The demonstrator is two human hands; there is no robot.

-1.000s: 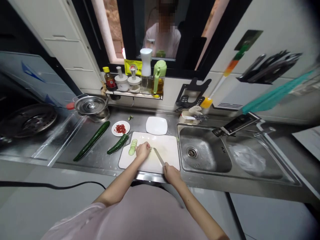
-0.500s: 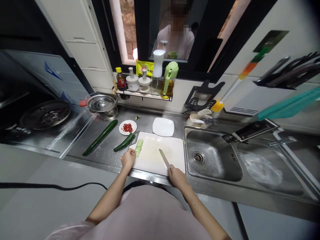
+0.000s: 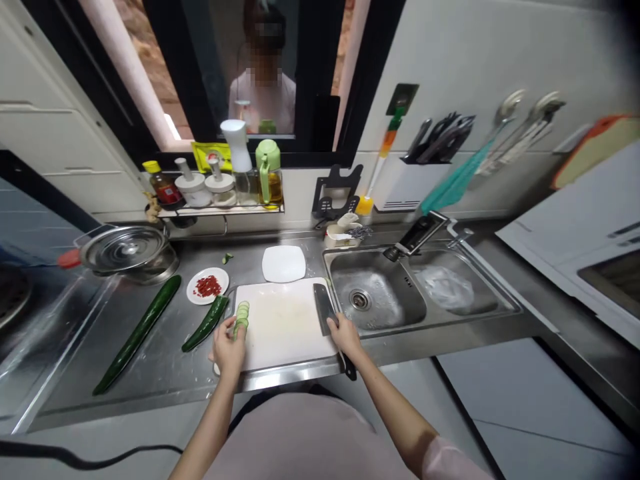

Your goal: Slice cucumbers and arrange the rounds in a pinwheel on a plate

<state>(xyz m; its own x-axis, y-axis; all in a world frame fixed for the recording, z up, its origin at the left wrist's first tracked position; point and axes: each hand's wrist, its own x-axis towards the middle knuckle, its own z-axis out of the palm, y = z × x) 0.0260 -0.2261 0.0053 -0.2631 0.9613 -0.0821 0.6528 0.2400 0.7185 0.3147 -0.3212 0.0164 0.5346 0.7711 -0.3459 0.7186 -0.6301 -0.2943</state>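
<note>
A white cutting board (image 3: 280,340) lies on the steel counter before me. Along its left side runs a row of overlapping cucumber slices (image 3: 243,312). My left hand (image 3: 230,347) is closed about the near end of that row, its fingers curled around the slices. At the board's right edge my right hand (image 3: 345,335) holds a kitchen knife (image 3: 324,308) where blade meets handle. The broad blade lies nearly flat on the board, and the black handle sticks out below the hand. Left of the board is a cut piece of cucumber (image 3: 206,323).
A whole cucumber (image 3: 137,335) lies farther left. Behind the board are a plate of chopped red pieces (image 3: 207,287) and a white square dish (image 3: 283,264). A sink (image 3: 377,293) adjoins on the right. Steel pots (image 3: 130,253) stand back left, under a condiment shelf (image 3: 225,210).
My view has turned to the right. The knife has moved to the board's right edge, its blade now flatter. My left hand has closed further over the near cucumber slices.
</note>
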